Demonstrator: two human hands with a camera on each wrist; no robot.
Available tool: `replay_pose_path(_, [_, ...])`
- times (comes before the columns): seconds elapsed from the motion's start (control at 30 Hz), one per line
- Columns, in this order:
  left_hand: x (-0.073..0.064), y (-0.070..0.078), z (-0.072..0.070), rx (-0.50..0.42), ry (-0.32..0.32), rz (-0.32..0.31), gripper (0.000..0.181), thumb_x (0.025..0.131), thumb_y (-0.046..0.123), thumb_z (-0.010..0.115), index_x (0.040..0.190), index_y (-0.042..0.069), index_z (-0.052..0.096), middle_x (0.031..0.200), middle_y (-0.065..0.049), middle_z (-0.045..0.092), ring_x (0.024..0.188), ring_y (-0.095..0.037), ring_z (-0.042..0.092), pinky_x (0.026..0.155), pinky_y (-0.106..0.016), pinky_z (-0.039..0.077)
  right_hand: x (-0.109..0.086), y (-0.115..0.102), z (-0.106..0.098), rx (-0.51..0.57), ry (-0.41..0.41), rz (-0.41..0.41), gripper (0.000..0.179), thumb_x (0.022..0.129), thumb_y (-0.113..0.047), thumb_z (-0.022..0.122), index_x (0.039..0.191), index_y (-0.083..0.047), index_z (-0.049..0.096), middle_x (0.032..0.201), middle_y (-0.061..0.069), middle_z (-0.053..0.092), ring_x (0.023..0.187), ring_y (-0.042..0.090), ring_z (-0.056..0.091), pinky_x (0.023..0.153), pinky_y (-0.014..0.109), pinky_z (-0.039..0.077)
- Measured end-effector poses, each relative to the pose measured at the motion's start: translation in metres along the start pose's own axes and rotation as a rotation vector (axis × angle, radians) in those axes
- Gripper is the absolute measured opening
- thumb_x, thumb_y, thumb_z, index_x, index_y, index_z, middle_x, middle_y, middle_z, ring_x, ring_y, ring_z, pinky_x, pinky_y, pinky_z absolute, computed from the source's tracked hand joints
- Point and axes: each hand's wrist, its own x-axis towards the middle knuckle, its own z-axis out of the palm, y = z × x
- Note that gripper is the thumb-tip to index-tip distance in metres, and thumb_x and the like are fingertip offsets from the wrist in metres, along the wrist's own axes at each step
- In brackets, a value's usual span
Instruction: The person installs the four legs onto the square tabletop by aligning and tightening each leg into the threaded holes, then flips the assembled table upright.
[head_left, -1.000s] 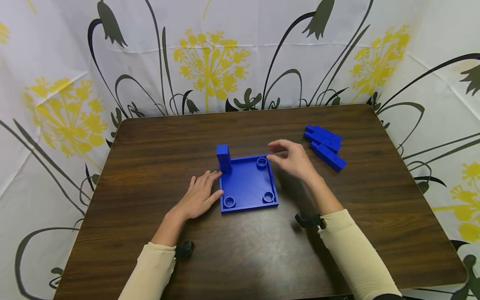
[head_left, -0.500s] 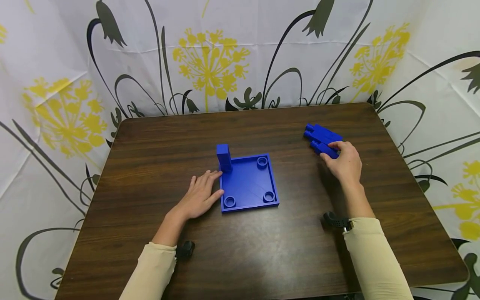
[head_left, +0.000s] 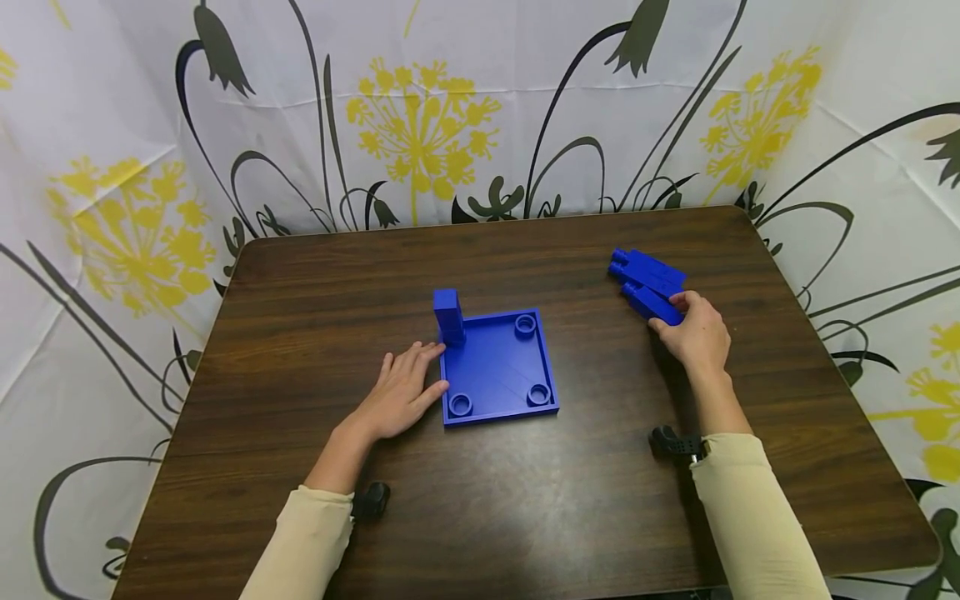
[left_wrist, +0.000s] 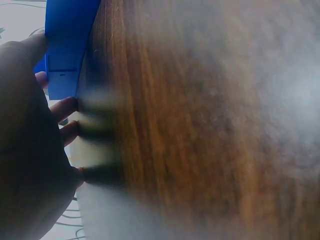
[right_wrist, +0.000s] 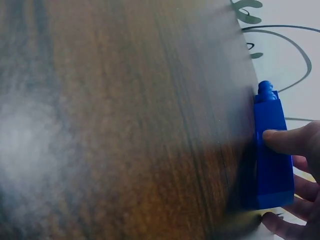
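My right hand [head_left: 696,335] pinches the near end of a blue square post [head_left: 643,301] with a knobbed tip. In the right wrist view, the thumb lies along one side of that post and the other fingers are behind it. Beside it lie more blue posts [head_left: 647,270] of the same kind. A square blue tray [head_left: 495,362] with raised edges sits in mid-table, one blue post [head_left: 448,315] standing upright in its back left corner. Round sockets [head_left: 525,325] show in the other three corners. My left hand [head_left: 397,398] rests with spread fingers against the tray's left edge.
All of this is on a dark wood-grain table [head_left: 495,517]. A white curtain [head_left: 465,117] printed with yellow and grey flowers hangs behind and around it. Black straps with small devices [head_left: 371,502] sit at both wrists.
My right hand has moved from the tray's back right corner to the posts on the right, and its fingers have closed on the nearest one. The left hand has stayed in place.
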Motion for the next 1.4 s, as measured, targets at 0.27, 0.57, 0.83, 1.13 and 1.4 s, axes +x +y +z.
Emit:
replay_pose_path(0.27, [0.001,0.000,0.000,0.001,0.002,0.004,0.063,0.103,0.051,0.039,0.155,0.019,0.024,0.156,-0.014,0.028,0.147,-0.037,0.014,0.110,-0.067,0.002,0.001,0.001,0.000,-0.032,-0.044,0.013,0.051,0.085,-0.032,0.076,0.125,-0.006,0.056,0.127,0.025,0.058,0.109,0.046,0.055,0.086,0.062,0.042])
replay_pose_path(0.57, [0.001,0.000,0.000,-0.003,0.001,0.004,0.063,0.103,0.051,0.038,0.155,0.019,0.024,0.156,-0.015,0.028,0.147,-0.037,0.014,0.110,-0.066,0.002,0.004,0.001,0.000,-0.082,-0.098,-0.014,0.052,0.089,-0.031,0.071,0.131,-0.004,0.057,0.128,0.029,0.056,0.110,0.048,0.054,0.086,0.062,0.042])
replay_pose_path(0.83, [0.001,0.000,0.001,-0.005,0.017,0.009,0.062,0.103,0.051,0.038,0.154,0.017,0.026,0.156,-0.016,0.029,0.146,-0.038,0.016,0.110,-0.067,0.003,0.002,0.001,-0.004,-0.066,-0.097,-0.012,0.047,0.087,-0.026,0.072,0.125,-0.003,0.059,0.124,0.029,0.058,0.106,0.048,0.056,0.085,0.061,0.043])
replay_pose_path(1.13, [0.000,-0.002,0.002,-0.005,0.023,0.015,0.062,0.103,0.051,0.038,0.154,0.016,0.027,0.155,-0.017,0.029,0.146,-0.040,0.016,0.109,-0.068,0.004,0.002,0.002,-0.007,0.004,-0.094,-0.012,0.045,0.085,-0.023,0.073,0.123,-0.002,0.060,0.125,0.030,0.058,0.108,0.047,0.054,0.089,0.059,0.042])
replay_pose_path(1.4, [0.000,-0.003,0.004,-0.016,0.032,0.018,0.062,0.103,0.049,0.040,0.154,0.016,0.028,0.154,-0.018,0.030,0.145,-0.041,0.017,0.109,-0.069,0.004,0.004,-0.005,-0.012,0.192,0.024,-0.062,0.047,0.082,-0.025,0.079,0.121,-0.004,0.065,0.127,0.027,0.059,0.118,0.045,0.053,0.098,0.056,0.039])
